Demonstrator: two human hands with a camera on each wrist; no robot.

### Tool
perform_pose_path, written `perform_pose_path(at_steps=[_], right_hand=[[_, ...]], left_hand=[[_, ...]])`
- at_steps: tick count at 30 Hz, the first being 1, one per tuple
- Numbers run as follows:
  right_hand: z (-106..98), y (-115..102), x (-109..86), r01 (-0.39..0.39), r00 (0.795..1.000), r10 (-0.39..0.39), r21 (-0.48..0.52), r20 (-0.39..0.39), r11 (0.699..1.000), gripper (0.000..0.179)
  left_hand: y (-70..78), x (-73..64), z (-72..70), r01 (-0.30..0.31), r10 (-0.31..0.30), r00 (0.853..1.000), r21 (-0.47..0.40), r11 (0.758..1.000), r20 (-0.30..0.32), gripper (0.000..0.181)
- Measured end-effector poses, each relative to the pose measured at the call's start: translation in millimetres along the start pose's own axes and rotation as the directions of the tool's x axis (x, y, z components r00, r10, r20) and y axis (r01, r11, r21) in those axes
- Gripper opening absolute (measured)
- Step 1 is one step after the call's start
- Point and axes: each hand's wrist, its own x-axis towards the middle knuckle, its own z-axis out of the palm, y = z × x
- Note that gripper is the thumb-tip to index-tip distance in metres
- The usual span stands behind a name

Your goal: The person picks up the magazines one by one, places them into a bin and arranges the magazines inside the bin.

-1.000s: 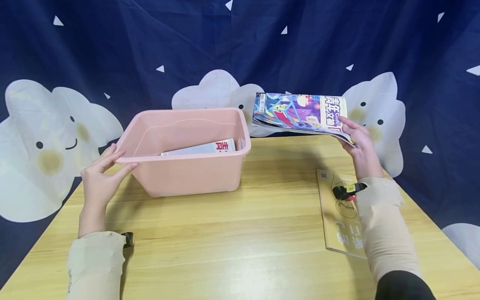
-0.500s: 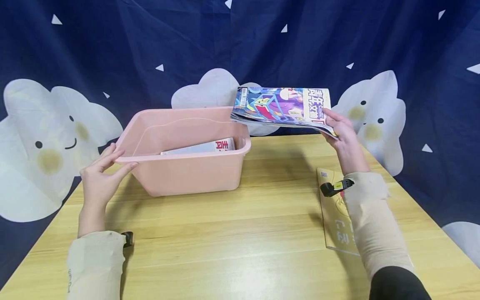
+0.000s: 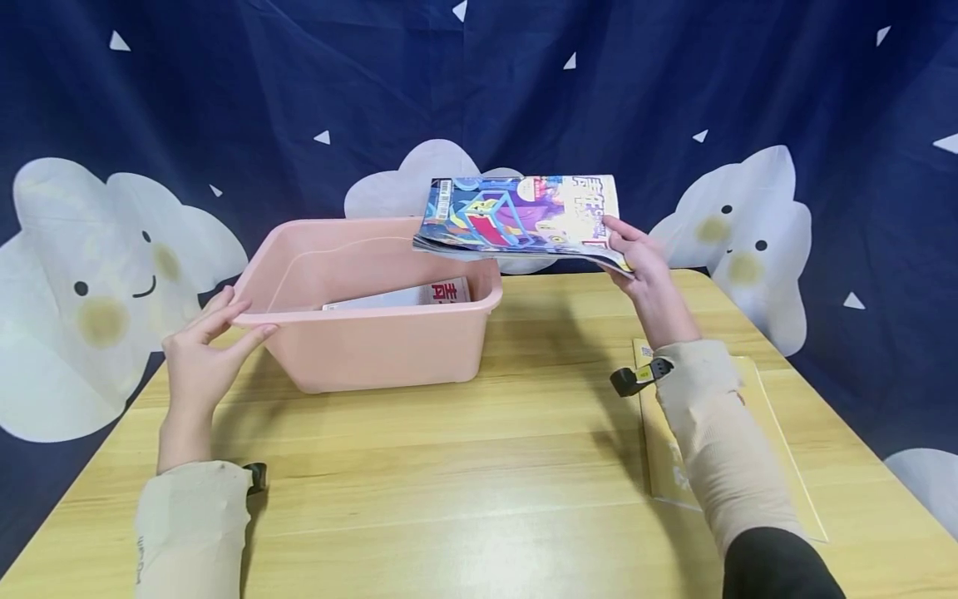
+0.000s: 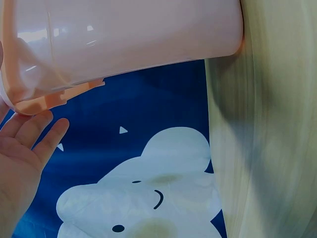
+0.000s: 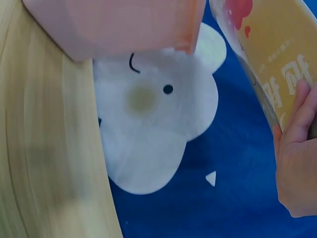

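Note:
At the left front corner of a pink plastic bin [image 3: 389, 353], my left hand [image 3: 200, 353] pinches the rim between thumb and fingers. The left wrist view has these fingers against the bin's edge. My right hand [image 3: 642, 259] grips the right end of a colourful magazine [image 3: 516, 215], its far end overlapping the bin's right rear rim from above. Seen from the right wrist, its underside [image 5: 277, 49] is yellow with white characters. Inside the bin lies another magazine [image 3: 407, 296], white with red characters, partly hidden by the front wall.
Under my right forearm a yellow book [image 3: 662, 457] lies on the wooden table [image 3: 449, 499], partly covered by the sleeve. A dark blue curtain [image 3: 584, 108] with white clouds hangs behind the table.
My right hand has carried the magazine leftward from beside the bin to over its right side. The left hand and the bin have stayed in place.

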Motion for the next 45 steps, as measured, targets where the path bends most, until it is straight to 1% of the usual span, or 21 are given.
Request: perform_pose_path(at_steps=[7,12,15,18,27,36,45], right_hand=[[19,14,4.0,0.006,1.0,-0.006,-0.048,0.0,0.999,0.041],[32,23,7.4,0.003,1.0,-0.005,-0.112,-0.019,0.994,0.04],[41,27,9.2,0.001,1.0,-0.003,-0.124,-0.02,0.992,0.04],[50,31,10.9,0.008,1.0,-0.01,-0.129,-0.015,0.992,0.04],[74,52,13.9,0.019,1.0,-0.02,-0.201,0.0,0.979,0.037],[95,72,19.0,0.043,0.999,-0.035,-0.313,0.032,0.949,0.036],[114,91,20.7,0.032,0.999,-0.021,-0.368,0.033,0.929,0.033]], left_hand=[[0.8,-0.5,0.1,-0.001,0.001,1.0,0.003,1.0,0.0,0.042],[-1.6,0.4,0.5,-0.013,0.013,1.0,0.003,1.0,-0.006,0.043],[-3.5,1.0,0.7,-0.019,0.019,1.0,0.003,1.0,-0.007,0.043],[-4.5,1.5,0.9,-0.016,0.016,1.0,0.001,1.0,-0.006,0.043],[-4.1,1.7,0.8,0.002,-0.002,1.0,0.003,1.0,-0.007,0.043],[-2.9,1.0,0.7,0.021,-0.021,1.0,0.015,1.0,0.007,0.044],[-2.7,1.2,0.3,0.018,-0.018,1.0,0.015,1.0,0.007,0.043]])
